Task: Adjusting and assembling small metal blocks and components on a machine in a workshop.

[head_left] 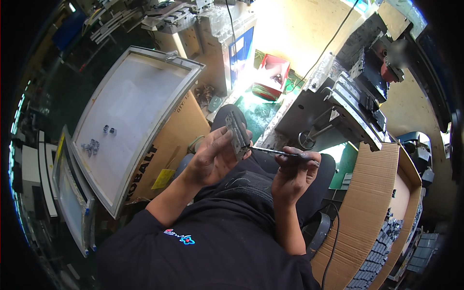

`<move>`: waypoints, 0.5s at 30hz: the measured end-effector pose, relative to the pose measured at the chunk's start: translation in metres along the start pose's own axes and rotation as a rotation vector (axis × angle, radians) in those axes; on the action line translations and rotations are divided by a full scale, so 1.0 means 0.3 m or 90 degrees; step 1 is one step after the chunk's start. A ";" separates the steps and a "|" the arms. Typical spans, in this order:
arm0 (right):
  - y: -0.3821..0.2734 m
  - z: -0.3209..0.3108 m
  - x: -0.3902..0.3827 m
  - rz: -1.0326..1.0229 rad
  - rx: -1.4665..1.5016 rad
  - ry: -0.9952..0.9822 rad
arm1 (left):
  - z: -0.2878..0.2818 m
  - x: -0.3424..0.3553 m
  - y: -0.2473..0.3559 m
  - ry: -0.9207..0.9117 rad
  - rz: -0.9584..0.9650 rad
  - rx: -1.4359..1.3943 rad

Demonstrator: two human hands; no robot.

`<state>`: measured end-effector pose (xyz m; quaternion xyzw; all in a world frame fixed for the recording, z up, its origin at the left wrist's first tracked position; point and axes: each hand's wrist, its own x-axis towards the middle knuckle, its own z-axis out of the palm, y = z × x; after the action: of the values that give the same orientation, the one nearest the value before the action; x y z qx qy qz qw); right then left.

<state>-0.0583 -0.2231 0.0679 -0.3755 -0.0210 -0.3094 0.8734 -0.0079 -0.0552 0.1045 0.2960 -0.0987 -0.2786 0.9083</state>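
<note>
My left hand (pixel 211 153) is closed round a small grey metal block (pixel 237 135) with a narrow, edged face, held up above my lap. My right hand (pixel 296 178) grips a thin dark rod-like tool (pixel 273 151) between thumb and fingers. Its far end meets the lower end of the block, close to my left fingertips; whether it touches the metal or goes into it I cannot tell. The exact kind of tool does not show. Both hands are in front of my dark-clothed body, the right slightly lower.
Left, a framed white panel (pixel 130 87) leans on a carton (pixel 169 145), bearing a few small metallic parts (pixel 90 147). Ahead stands a red box (pixel 271 75). A machine with a metal fixture (pixel 355 108) is at right, above a cardboard box (pixel 367 193) of stacked grey parts (pixel 382 246).
</note>
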 end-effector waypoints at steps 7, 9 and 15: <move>-0.050 0.003 0.022 -0.051 -0.143 -0.068 | -0.034 0.013 0.003 -0.069 -0.030 -0.128; -0.086 0.005 0.025 -0.135 -0.244 -0.182 | -0.044 0.015 0.012 -0.074 -0.031 -0.151; -0.156 0.004 0.022 -0.301 -0.353 -0.279 | -0.050 0.017 0.003 -0.113 -0.088 -0.233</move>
<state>-0.0789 -0.2503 0.1005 -0.6379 -0.2078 -0.4079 0.6193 0.0018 -0.0502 0.0931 0.1064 -0.1053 -0.3785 0.9134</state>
